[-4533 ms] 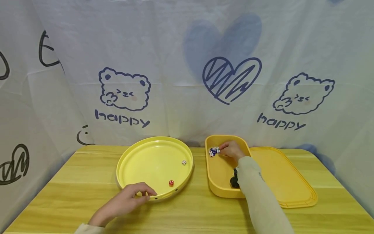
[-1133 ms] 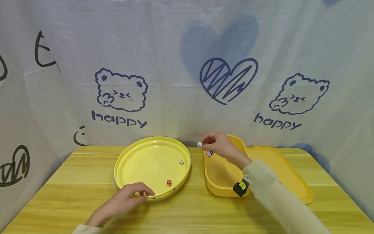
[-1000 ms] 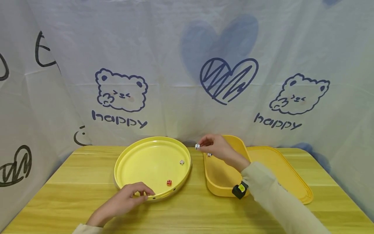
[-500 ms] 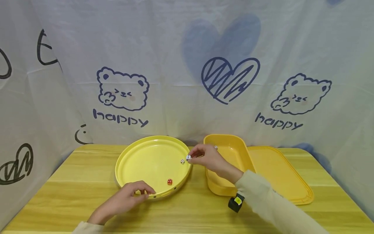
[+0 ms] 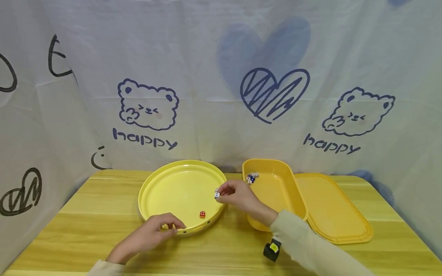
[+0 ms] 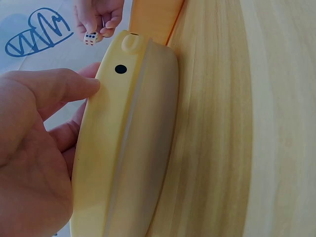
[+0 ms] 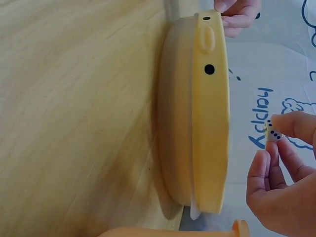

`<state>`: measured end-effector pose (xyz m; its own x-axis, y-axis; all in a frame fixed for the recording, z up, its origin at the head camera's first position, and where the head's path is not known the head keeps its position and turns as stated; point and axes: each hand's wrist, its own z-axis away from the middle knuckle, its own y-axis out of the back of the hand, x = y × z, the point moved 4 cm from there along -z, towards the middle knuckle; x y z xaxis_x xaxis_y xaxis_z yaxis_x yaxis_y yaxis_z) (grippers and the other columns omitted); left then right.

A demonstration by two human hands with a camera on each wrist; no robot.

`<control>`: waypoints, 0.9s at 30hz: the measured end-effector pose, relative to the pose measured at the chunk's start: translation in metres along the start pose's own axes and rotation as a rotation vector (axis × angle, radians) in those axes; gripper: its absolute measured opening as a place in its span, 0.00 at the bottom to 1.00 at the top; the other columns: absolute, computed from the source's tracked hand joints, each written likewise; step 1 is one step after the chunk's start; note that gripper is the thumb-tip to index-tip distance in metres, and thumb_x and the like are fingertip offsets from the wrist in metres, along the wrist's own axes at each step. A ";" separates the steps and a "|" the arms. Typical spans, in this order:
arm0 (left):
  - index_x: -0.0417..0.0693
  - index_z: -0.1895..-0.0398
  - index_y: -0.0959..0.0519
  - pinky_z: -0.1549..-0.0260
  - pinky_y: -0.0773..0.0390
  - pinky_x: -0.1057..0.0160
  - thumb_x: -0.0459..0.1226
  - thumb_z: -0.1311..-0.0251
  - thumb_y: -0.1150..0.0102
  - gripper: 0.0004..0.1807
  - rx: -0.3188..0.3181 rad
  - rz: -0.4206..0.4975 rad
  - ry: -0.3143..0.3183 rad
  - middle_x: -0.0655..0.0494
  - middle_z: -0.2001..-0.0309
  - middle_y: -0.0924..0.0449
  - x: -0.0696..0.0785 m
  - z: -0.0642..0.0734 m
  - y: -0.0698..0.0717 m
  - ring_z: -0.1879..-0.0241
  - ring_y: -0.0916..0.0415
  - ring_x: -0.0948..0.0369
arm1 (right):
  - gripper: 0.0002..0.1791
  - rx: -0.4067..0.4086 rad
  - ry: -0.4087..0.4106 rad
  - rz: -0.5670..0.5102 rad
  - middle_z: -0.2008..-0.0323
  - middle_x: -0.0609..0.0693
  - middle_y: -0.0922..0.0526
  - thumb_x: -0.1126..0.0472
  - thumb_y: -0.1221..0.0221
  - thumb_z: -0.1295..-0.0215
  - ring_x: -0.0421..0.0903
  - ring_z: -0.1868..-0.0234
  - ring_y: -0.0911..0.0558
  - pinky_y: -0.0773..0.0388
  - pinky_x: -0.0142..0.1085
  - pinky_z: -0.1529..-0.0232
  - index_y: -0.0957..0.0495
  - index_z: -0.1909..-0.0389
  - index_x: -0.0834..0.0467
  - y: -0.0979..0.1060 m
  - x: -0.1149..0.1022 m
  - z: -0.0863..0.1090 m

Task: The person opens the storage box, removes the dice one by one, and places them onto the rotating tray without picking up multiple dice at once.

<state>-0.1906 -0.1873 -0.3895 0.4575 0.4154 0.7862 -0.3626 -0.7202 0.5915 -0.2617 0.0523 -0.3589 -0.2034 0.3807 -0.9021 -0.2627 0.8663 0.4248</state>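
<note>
My right hand [image 5: 239, 197] pinches a white die [image 7: 272, 132] with dark pips between thumb and fingertips, above the right side of a round yellow tray [image 5: 172, 195]. Just behind the held die, another white die [image 5: 216, 189] in the tray is mostly hidden. A red die [image 5: 202, 214] lies near the tray's front right edge. At the front rim, my left hand [image 5: 148, 234] grips the tray; in the left wrist view its thumb [image 6: 74, 86] presses the outer wall and the fingers reach over the inner side.
Right of the tray stands an orange-yellow box [image 5: 300, 199], with a cluster of white and blue dice [image 5: 252, 178] in its back left corner. A flat lid [image 5: 338, 211] of similar colour lies beside it. A printed cloth [image 5: 207, 76] hangs behind the wooden table [image 5: 214, 253].
The right hand has taken a white die from the box and carried it left and down, to above the tray's right side. The left hand stays on the tray's rim.
</note>
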 end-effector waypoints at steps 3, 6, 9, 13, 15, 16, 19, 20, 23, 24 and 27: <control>0.43 0.57 0.18 0.66 0.28 0.65 0.31 0.34 0.44 0.07 0.002 -0.003 -0.014 0.56 0.61 0.19 0.000 0.000 0.000 0.63 0.29 0.67 | 0.07 -0.003 0.017 0.008 0.71 0.48 0.20 0.69 0.32 0.45 0.42 0.68 0.24 0.24 0.33 0.63 0.19 0.66 0.64 -0.003 0.000 0.000; 0.42 0.58 0.18 0.67 0.28 0.65 0.31 0.35 0.44 0.07 0.007 -0.008 -0.028 0.56 0.61 0.19 0.000 0.001 0.000 0.63 0.29 0.67 | 0.07 -0.009 0.022 0.013 0.71 0.48 0.20 0.68 0.32 0.46 0.41 0.68 0.23 0.25 0.33 0.63 0.19 0.66 0.64 -0.006 0.000 0.000; 0.42 0.58 0.18 0.67 0.28 0.65 0.31 0.35 0.44 0.07 0.007 -0.005 -0.028 0.56 0.61 0.19 0.000 0.000 0.000 0.63 0.29 0.67 | 0.07 -0.023 0.021 0.020 0.72 0.47 0.20 0.68 0.32 0.46 0.41 0.68 0.23 0.25 0.33 0.63 0.19 0.66 0.64 -0.010 0.000 0.000; 0.42 0.58 0.18 0.66 0.28 0.65 0.31 0.35 0.44 0.07 0.006 0.001 -0.027 0.57 0.62 0.19 0.000 0.000 0.000 0.63 0.29 0.67 | 0.06 -0.038 0.020 0.031 0.72 0.47 0.21 0.67 0.32 0.45 0.42 0.69 0.24 0.25 0.33 0.64 0.18 0.67 0.63 -0.014 0.001 -0.002; 0.42 0.58 0.18 0.66 0.28 0.65 0.30 0.35 0.44 0.07 0.006 -0.001 -0.031 0.56 0.62 0.19 0.000 0.000 0.000 0.63 0.29 0.67 | 0.06 -0.039 0.019 0.032 0.72 0.46 0.21 0.67 0.32 0.44 0.42 0.69 0.24 0.25 0.33 0.64 0.18 0.67 0.63 -0.015 0.001 -0.003; 0.42 0.58 0.18 0.66 0.28 0.65 0.30 0.35 0.44 0.07 0.007 -0.002 -0.032 0.56 0.62 0.19 0.000 0.000 0.000 0.63 0.29 0.67 | 0.05 -0.040 0.015 0.032 0.72 0.46 0.21 0.67 0.33 0.44 0.42 0.69 0.24 0.25 0.33 0.65 0.18 0.67 0.62 -0.016 0.001 -0.003; 0.42 0.58 0.18 0.66 0.28 0.65 0.30 0.35 0.44 0.07 0.007 -0.004 -0.030 0.56 0.62 0.19 0.000 0.000 0.000 0.64 0.29 0.67 | 0.05 -0.042 0.016 0.035 0.72 0.47 0.21 0.68 0.33 0.44 0.42 0.69 0.24 0.25 0.33 0.65 0.19 0.67 0.63 -0.017 0.002 -0.003; 0.42 0.58 0.18 0.66 0.28 0.65 0.30 0.35 0.44 0.07 0.008 -0.004 -0.027 0.56 0.62 0.19 0.001 -0.001 0.000 0.64 0.29 0.67 | 0.05 -0.042 0.014 0.037 0.72 0.47 0.21 0.68 0.33 0.44 0.42 0.69 0.24 0.24 0.33 0.65 0.19 0.67 0.63 -0.017 0.003 -0.003; 0.42 0.58 0.18 0.66 0.28 0.65 0.30 0.35 0.44 0.07 0.005 0.003 -0.014 0.56 0.62 0.19 0.001 -0.001 0.000 0.64 0.29 0.67 | 0.05 -0.046 0.016 0.049 0.72 0.47 0.21 0.68 0.33 0.44 0.42 0.69 0.24 0.24 0.33 0.65 0.19 0.67 0.63 -0.017 0.004 -0.004; 0.42 0.58 0.18 0.66 0.28 0.65 0.31 0.35 0.44 0.07 0.004 0.006 -0.008 0.57 0.62 0.19 0.001 -0.001 0.000 0.64 0.29 0.67 | 0.05 -0.047 0.012 0.052 0.72 0.47 0.21 0.68 0.33 0.44 0.42 0.69 0.24 0.24 0.33 0.65 0.19 0.67 0.63 -0.017 0.004 -0.004; 0.42 0.58 0.18 0.66 0.28 0.65 0.31 0.34 0.44 0.07 0.001 0.013 0.005 0.56 0.62 0.20 0.000 -0.001 0.000 0.64 0.29 0.66 | 0.06 -0.053 0.011 0.070 0.71 0.47 0.21 0.68 0.32 0.45 0.42 0.69 0.24 0.24 0.33 0.64 0.19 0.67 0.63 -0.018 0.005 -0.005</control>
<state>-0.1911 -0.1866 -0.3892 0.4489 0.4085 0.7948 -0.3677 -0.7262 0.5809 -0.2626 0.0373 -0.3702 -0.2332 0.4361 -0.8691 -0.2965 0.8193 0.4907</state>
